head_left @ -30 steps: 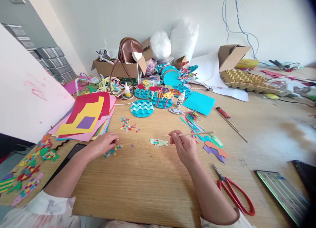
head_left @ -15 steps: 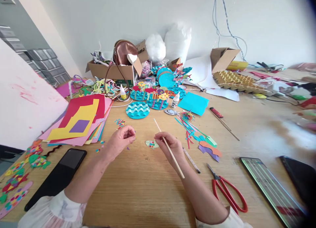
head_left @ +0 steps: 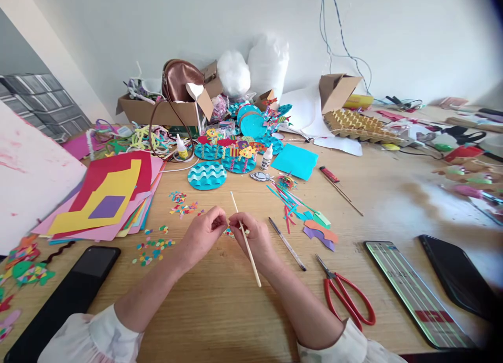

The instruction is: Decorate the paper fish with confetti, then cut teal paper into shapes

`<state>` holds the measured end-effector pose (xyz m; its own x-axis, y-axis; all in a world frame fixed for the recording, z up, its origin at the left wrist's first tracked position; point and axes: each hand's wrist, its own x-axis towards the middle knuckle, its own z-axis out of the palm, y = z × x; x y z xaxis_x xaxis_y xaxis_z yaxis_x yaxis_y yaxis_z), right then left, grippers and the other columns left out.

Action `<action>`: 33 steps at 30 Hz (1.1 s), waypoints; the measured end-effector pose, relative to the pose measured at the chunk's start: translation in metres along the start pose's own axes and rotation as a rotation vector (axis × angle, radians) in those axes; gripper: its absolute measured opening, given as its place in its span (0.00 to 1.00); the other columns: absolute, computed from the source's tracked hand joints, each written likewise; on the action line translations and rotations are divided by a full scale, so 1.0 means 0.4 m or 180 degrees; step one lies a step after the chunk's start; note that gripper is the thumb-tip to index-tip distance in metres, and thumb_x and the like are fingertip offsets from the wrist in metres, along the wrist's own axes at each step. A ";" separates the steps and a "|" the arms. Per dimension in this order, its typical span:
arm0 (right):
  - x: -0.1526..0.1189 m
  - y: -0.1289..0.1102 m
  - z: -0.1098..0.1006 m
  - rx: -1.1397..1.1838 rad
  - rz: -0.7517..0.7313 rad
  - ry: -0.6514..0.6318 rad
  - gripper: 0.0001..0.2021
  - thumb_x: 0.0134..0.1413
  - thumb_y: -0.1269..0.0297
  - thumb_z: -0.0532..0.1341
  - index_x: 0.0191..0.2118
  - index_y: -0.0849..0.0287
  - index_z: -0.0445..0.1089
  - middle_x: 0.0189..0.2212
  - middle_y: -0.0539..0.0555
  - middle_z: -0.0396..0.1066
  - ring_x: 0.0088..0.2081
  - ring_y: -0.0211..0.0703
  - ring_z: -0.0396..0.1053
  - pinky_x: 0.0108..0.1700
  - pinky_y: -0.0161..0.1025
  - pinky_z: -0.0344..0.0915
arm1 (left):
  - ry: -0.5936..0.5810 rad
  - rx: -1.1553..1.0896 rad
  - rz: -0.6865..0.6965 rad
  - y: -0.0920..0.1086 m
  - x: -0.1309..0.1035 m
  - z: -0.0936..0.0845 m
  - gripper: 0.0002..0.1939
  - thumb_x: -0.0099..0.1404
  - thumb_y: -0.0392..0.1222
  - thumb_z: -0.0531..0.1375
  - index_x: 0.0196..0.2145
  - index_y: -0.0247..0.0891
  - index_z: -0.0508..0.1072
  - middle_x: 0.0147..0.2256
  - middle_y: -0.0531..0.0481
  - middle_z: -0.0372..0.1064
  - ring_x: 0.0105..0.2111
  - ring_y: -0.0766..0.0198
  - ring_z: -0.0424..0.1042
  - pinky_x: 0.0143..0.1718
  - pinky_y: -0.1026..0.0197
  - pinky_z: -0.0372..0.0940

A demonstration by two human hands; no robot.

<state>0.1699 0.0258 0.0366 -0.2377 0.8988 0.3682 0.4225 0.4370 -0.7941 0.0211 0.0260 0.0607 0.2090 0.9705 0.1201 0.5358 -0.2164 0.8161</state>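
My right hand (head_left: 255, 240) holds a thin pale wooden stick (head_left: 251, 263) slantwise, its narrow tip pointing away from me. Thumb and forefinger of that hand are also pinched close to my left hand (head_left: 206, 232). The left fingers are closed in a pinch too; whatever sits between them is too small to make out. Below the fingertips lies a small pale green paper fish with coloured dots (head_left: 229, 232), mostly hidden by the hands. Coloured paper dots (head_left: 153, 249) and small paper bits (head_left: 186, 209) are scattered left of my left hand.
A pen (head_left: 286, 243) and red-handled pliers (head_left: 346, 292) lie to the right, with phones (head_left: 416, 295) beyond. Stacked coloured paper (head_left: 78, 195) and a black phone (head_left: 66, 300) are at left. Wavy blue discs (head_left: 207, 175), glue bottles (head_left: 266, 157) and a cardboard box (head_left: 157, 111) stand further back.
My two hands have come together over the paper fish, fingertips almost touching. The stick has stayed in my right hand. The whole view has shifted a little to the right.
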 end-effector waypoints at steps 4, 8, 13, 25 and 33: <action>0.001 -0.002 -0.003 -0.0064 0.0002 0.0005 0.06 0.48 0.73 0.54 0.30 0.58 0.66 0.24 0.49 0.70 0.25 0.36 0.65 0.29 0.30 0.60 | 0.0031 0.0126 -0.0017 0.008 -0.001 0.003 0.03 0.54 0.34 0.55 0.25 0.39 0.64 0.21 0.58 0.63 0.23 0.68 0.65 0.27 0.66 0.59; 0.000 -0.002 -0.007 -0.0124 0.0015 -0.0063 0.07 0.48 0.74 0.54 0.31 0.58 0.67 0.24 0.50 0.69 0.25 0.36 0.65 0.29 0.30 0.60 | 0.0020 0.0203 -0.0029 0.010 -0.001 0.007 0.03 0.55 0.34 0.55 0.25 0.40 0.64 0.21 0.58 0.64 0.23 0.68 0.65 0.27 0.66 0.59; -0.001 0.002 -0.006 -0.0190 -0.0015 -0.0051 0.07 0.48 0.74 0.53 0.33 0.58 0.66 0.24 0.49 0.69 0.25 0.36 0.65 0.29 0.30 0.60 | -0.0012 0.0167 0.0020 0.003 0.000 0.013 0.04 0.55 0.33 0.55 0.25 0.40 0.64 0.22 0.58 0.64 0.24 0.68 0.65 0.27 0.66 0.59; 0.011 0.026 -0.039 -0.0767 0.0090 -0.0131 0.07 0.50 0.74 0.52 0.34 0.59 0.65 0.26 0.51 0.70 0.27 0.38 0.66 0.31 0.32 0.59 | 0.0046 0.0880 0.0353 -0.049 -0.023 0.004 0.07 0.57 0.28 0.53 0.30 0.38 0.67 0.29 0.51 0.70 0.30 0.63 0.70 0.34 0.61 0.64; 0.018 0.045 -0.030 -0.1279 0.0140 -0.0661 0.09 0.52 0.76 0.52 0.36 0.59 0.66 0.31 0.54 0.72 0.32 0.41 0.68 0.34 0.33 0.59 | -0.0029 0.1266 0.0781 -0.087 -0.046 0.022 0.10 0.59 0.26 0.52 0.34 0.35 0.69 0.33 0.46 0.72 0.36 0.60 0.70 0.38 0.57 0.66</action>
<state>0.1865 0.0406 0.0308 -0.3650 0.9091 0.2009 0.7323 0.4135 -0.5410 0.0058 0.0148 0.0251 0.3750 0.8850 0.2760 0.7413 -0.4651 0.4839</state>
